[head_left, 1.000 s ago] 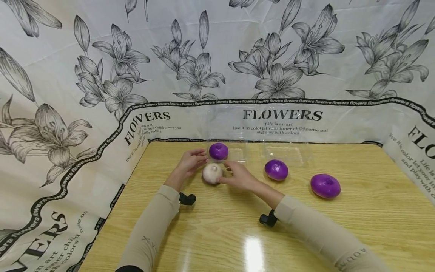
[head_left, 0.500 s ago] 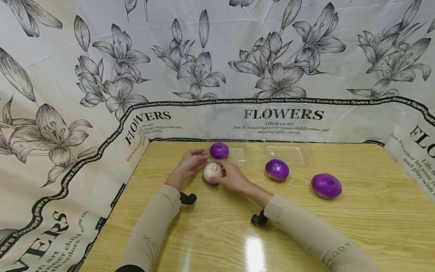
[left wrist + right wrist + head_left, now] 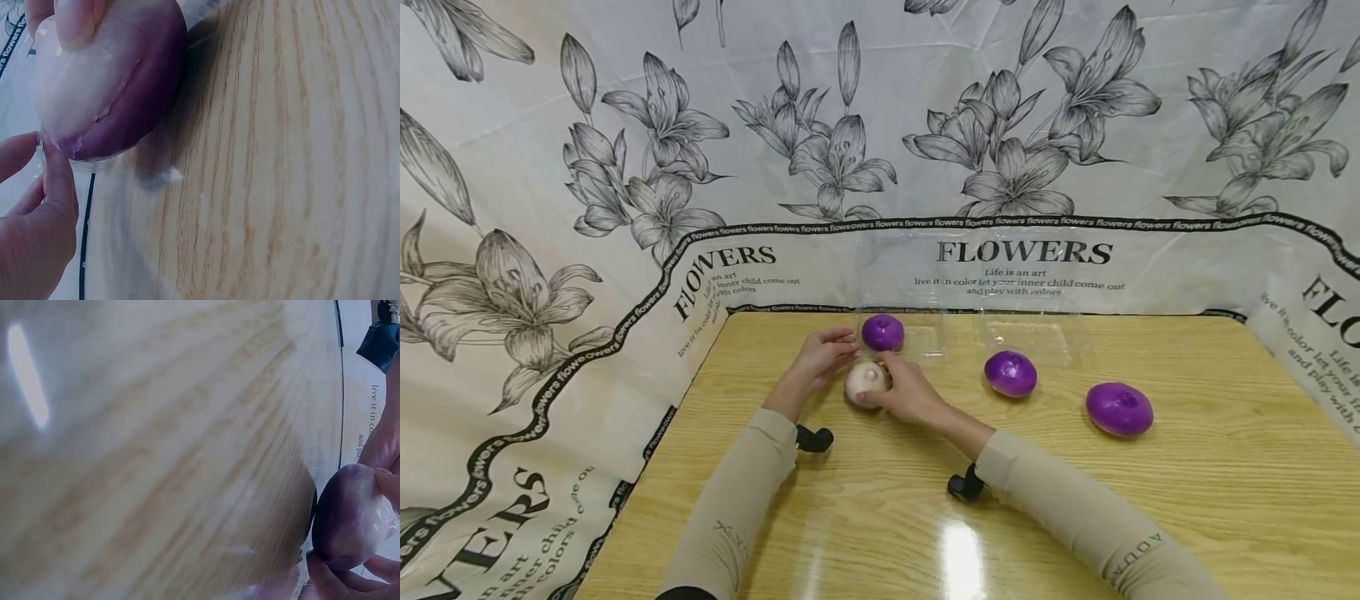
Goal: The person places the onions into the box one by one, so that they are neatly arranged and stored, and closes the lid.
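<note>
My right hand grips a round white-and-purple turnip, its thumb at the near side and other fingers at the far side. The white face with a small stub tilts upward in the head view. Up close in the left wrist view, the turnip shows a purple half with a pale crease. My left hand is just left of the turnip, its fingertips pinching the thin left edge of a clear plastic box. Inside that box sits a purple turnip, stub up.
Two more purple turnips lie to the right on the wooden table, one nearer and another farther back. A second clear box with a raised lid stands at the back, before a flower-printed cloth.
My right hand has slid left and closed its thumb and fingers on the white-and-purple turnip, which has shifted slightly left. My left hand stays in place.
</note>
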Demonstrator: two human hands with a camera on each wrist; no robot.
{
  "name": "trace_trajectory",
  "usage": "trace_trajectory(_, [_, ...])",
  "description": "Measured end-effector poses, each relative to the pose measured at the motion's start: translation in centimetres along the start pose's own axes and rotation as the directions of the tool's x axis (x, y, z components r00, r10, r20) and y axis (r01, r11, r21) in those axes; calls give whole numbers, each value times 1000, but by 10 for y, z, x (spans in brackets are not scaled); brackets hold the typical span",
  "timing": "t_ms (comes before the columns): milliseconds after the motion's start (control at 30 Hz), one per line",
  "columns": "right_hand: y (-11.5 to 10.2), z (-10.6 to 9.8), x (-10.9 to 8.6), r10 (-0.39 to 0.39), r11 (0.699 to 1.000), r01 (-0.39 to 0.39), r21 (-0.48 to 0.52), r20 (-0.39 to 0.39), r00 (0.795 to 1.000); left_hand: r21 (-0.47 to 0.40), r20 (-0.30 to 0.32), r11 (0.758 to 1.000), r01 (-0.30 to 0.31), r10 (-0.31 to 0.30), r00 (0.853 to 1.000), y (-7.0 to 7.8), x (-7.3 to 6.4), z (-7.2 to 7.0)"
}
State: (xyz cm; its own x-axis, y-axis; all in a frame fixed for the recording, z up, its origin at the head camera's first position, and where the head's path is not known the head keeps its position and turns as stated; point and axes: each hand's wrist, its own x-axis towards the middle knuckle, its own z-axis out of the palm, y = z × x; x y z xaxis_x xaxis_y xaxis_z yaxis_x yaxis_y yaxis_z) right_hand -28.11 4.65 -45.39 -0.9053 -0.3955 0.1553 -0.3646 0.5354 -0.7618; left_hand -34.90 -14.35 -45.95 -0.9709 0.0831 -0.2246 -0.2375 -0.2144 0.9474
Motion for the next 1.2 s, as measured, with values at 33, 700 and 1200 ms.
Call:
trace_trajectory(33, [0, 0, 0, -2, 1000, 2, -1, -1, 1000, 2, 0, 1000, -1, 1, 1000, 0, 0, 0])
trace_trajectory(700, [-6, -31, -21, 18, 1000, -18, -5, 8, 1000, -5, -5, 1000, 1, -1, 1000, 0, -1, -2])
trace_trajectory(1200, [-4, -72, -28, 30, 999, -31, -14, -30, 999, 0, 1, 1000, -5, 5, 1000, 1, -1, 1])
